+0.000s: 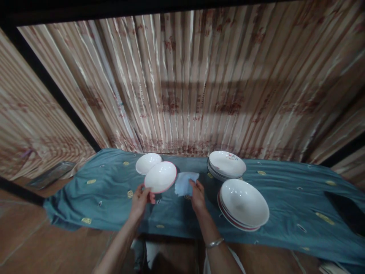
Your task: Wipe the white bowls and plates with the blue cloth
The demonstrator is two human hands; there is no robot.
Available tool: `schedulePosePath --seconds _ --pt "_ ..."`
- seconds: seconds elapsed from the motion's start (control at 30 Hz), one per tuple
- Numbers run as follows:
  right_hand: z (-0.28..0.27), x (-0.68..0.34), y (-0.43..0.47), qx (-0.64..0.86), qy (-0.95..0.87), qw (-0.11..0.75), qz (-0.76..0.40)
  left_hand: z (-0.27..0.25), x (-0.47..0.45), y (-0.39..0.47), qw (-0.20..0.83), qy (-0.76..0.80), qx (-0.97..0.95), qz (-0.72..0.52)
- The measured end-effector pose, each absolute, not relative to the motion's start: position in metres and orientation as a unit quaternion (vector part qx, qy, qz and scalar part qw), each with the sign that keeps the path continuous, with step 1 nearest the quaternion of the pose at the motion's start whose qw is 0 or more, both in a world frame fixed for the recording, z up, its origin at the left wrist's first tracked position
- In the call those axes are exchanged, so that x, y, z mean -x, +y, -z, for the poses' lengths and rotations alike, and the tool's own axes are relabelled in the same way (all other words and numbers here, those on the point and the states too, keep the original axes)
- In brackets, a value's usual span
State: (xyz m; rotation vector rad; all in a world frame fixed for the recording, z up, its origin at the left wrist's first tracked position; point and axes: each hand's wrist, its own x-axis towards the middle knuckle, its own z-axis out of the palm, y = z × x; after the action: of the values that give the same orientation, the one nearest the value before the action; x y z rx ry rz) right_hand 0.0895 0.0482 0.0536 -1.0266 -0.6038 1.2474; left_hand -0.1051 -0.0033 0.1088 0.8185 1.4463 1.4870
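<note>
My left hand (142,198) grips the near rim of a white bowl with a red edge (161,177), which is tilted above the table. Between the fingers of my right hand (197,192) is a light blue cloth (184,182), hanging just to the right of that bowl. Behind the held bowl, a small stack of white bowls (147,163) rests on the tablecloth. To the right of my right hand stands a stack of larger white bowls (243,201). Farther back is a stack of white plates (227,163), the top one with a floral print.
A teal tablecloth (111,190) with yellow motifs covers the long table. A dark flat object (345,209) lies at the right end. Striped curtains (182,95) hang behind, and dark frame bars (57,91) stand at the sides. A tray-like thing (53,175) sits at left.
</note>
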Motion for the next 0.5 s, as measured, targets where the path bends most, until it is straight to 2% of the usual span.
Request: schedulePosePath --seconds 0.13,0.27,0.33,0.4,0.5 --pt "-0.062 -0.107 0.058 0.482 -0.307 0.672 -0.472 -0.082 0.084 -0.011 0.462 0.571 -0.371 -0.568" --pt "-0.066 -0.115 0.054 0.511 -0.472 0.648 -0.310 -0.066 0.075 -0.011 0.481 0.565 -0.404 -0.535" --pt "-0.067 -0.115 0.047 0.524 -0.586 0.580 -0.212 -0.063 0.074 -0.010 0.489 0.564 -0.400 -0.531" --pt "-0.067 -0.111 0.039 0.517 -0.698 0.475 -0.139 -0.064 0.073 -0.008 0.497 0.567 -0.395 -0.524" --pt "-0.064 -0.104 0.029 0.501 -0.800 0.319 -0.084 -0.069 0.075 -0.007 0.504 0.575 -0.407 -0.500"
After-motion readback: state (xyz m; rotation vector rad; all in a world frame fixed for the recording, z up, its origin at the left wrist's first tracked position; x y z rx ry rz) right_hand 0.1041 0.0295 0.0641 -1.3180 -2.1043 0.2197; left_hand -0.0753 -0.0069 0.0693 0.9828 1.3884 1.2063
